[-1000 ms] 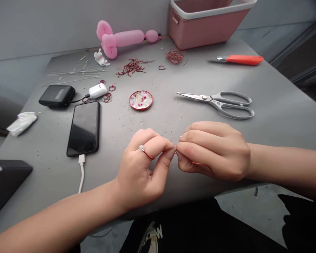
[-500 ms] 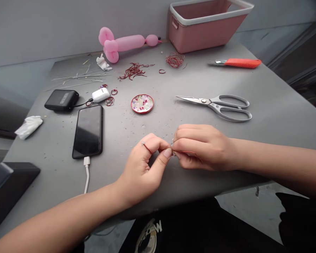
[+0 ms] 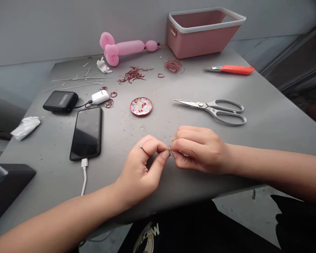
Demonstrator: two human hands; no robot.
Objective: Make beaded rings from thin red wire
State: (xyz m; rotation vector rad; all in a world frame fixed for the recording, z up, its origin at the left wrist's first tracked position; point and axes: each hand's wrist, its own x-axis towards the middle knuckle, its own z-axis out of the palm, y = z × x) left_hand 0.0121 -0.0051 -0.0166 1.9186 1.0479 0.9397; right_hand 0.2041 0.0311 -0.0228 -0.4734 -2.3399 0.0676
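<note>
Over the front of the desk, my left hand (image 3: 144,163) and my right hand (image 3: 198,149) meet fingertip to fingertip, both pinched. Between them runs a thin red wire (image 3: 188,151), its free end curving along my right fingers. The left thumb and index finger press on its other end; what exactly sits in that pinch is too small to make out. A thin red ring (image 3: 144,151) with a tiny bead circles my left index finger. Just beyond the hands lie a round red-rimmed dish of small beads (image 3: 141,106) and silver scissors (image 3: 210,109).
Cut red pieces (image 3: 133,74), a tangled red wire coil (image 3: 173,65) and a red-handled utility knife (image 3: 235,70) lie farther back. A pink balloon figure (image 3: 129,48) and pink bin (image 3: 200,40) stand behind. At left are a phone (image 3: 86,133), black power bank (image 3: 60,101) and white earbud case (image 3: 100,97).
The view has shifted slightly, so everything on the desk appears a little lower and more to the left. My hands keep their pinch, with a small gap now showing between the fingertips.
</note>
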